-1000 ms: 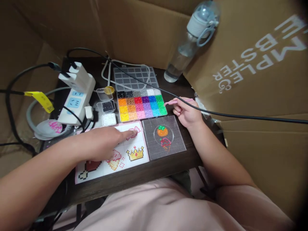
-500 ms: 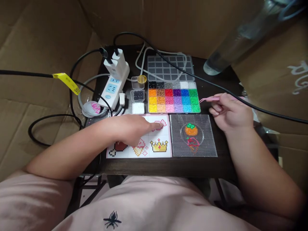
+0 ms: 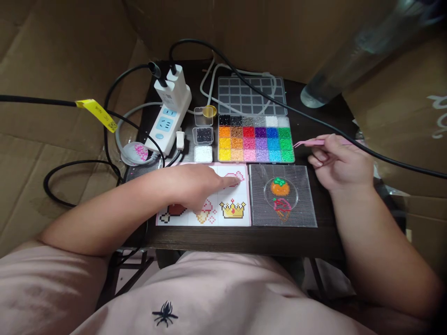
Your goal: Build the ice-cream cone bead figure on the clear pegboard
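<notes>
My left hand [image 3: 195, 186] lies over the printed pattern sheet [image 3: 228, 189], its index finger stretched onto a pink candy picture at the upper right. It holds nothing, and part of the sheet is hidden beneath it. A crown and an ice cream picture show below. Pink tweezers [image 3: 312, 142] are gripped in my right hand [image 3: 344, 163], tips pointing left toward the bead box [image 3: 256, 139]. Between the hands lies a clear pegboard [image 3: 303, 200], bearing an orange persimmon made of beads [image 3: 280, 187] and a partly outlined bead ice cream [image 3: 281, 208].
A white power strip [image 3: 169, 118] with plugs stands at the left. Small boxes of black beads [image 3: 202, 135] and white beads [image 3: 203, 153] sit beside the bead box. A dish [image 3: 135, 153] holds pink beads. A black cable [image 3: 296, 108] crosses above the table; cardboard walls surround it.
The view has shifted slightly, moving the table's things a little right. My left index finger stays on the candy picture, and my right hand still holds the tweezers.
</notes>
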Demonstrator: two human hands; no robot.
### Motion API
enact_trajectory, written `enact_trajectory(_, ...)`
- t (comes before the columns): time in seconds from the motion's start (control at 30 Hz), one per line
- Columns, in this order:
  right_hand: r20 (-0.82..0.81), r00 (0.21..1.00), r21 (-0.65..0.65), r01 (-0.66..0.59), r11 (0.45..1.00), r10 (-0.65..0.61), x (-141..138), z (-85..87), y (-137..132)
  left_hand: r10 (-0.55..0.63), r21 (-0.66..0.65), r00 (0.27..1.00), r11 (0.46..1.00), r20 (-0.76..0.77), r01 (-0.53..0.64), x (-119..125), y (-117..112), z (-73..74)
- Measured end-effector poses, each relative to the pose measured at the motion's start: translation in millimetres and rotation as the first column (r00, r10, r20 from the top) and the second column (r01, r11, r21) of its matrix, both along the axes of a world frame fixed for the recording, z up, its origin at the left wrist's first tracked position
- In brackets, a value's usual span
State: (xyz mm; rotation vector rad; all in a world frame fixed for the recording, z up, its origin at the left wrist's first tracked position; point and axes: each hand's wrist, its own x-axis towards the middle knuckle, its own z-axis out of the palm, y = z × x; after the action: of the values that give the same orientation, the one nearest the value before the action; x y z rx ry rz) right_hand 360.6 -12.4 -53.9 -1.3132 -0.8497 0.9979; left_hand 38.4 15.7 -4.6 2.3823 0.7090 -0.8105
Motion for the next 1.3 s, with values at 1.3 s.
enact_trajectory(1.3, 0.442, 0.806, -0.007, -0.436, 0.9, 0.394, -87, 4.6, 44, 0.012, 0.034, 0.999, 0.999, 0.044, -0.014, 3, -6, 0.4)
